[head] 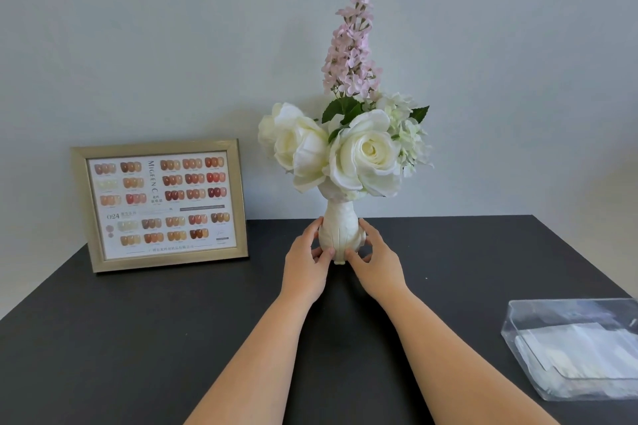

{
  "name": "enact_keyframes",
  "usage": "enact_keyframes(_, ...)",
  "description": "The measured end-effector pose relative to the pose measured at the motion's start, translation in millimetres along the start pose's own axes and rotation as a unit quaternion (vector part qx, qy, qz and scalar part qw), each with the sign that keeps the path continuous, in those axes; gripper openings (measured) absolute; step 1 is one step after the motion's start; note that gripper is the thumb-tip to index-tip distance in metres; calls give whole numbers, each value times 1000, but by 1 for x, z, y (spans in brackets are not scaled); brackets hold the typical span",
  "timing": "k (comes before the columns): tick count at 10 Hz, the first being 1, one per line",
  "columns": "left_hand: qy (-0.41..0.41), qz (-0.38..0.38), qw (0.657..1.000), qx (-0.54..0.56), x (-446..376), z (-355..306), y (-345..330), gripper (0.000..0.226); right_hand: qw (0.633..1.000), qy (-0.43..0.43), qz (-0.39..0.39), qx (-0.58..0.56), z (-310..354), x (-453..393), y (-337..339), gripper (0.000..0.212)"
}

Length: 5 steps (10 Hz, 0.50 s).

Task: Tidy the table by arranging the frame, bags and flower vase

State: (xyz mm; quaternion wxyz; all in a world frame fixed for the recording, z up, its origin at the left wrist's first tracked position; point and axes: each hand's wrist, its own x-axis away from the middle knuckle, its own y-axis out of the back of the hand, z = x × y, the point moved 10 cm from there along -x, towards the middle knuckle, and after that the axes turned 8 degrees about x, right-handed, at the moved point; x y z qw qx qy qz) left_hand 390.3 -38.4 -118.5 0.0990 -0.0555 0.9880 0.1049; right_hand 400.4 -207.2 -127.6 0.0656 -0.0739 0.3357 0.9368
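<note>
A white flower vase [340,233] stands upright near the back middle of the black table [172,338]. It holds white roses [366,152] and a tall pink sprig. My left hand [305,262] grips the vase's bulging base from the left, and my right hand [374,260] grips it from the right. A gold picture frame [158,205] with a colour-swatch chart leans upright against the wall at the back left. At the right edge, a clear plastic tray [518,321] holds flat clear bags [580,352].
A pale grey wall rises directly behind the table's back edge. The table's left edge runs diagonally at the lower left. The tray is cut off by the right edge of the view.
</note>
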Motion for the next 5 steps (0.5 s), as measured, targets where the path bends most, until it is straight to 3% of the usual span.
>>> enact_keyframes(5, -19, -2, 998, -60, 7, 3, -5, 74, 999, -2, -36, -1, -7, 2, 9, 74)
